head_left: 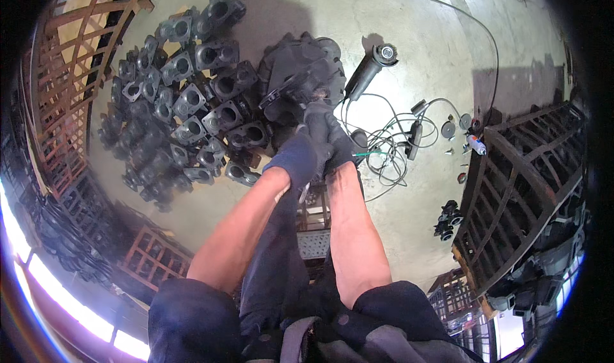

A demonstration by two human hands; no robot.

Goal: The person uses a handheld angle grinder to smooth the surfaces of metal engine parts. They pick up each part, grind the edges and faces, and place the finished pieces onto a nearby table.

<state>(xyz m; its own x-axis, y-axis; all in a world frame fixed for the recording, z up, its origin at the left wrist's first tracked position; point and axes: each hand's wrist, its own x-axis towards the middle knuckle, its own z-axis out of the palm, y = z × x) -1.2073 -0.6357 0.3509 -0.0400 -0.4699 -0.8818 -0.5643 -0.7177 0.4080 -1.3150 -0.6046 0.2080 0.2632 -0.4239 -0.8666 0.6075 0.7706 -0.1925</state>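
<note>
My left hand, in a dark blue glove, and my right hand, in a dark grey glove, are closed together around a dark handheld tool that looks like a grinder. My fingers hide most of its body. Its far end meets a dark, rounded metal casting on the floor; where they touch is too dark to make out. A black cylindrical power tool with a round metal end rests on the floor to the right of the casting.
Many flanged black castings are packed on the floor at left. Tangled black cables lie right of my hands, near loose discs and a small spray can. Slatted metal crates stand at right, rusty lattice crates at left.
</note>
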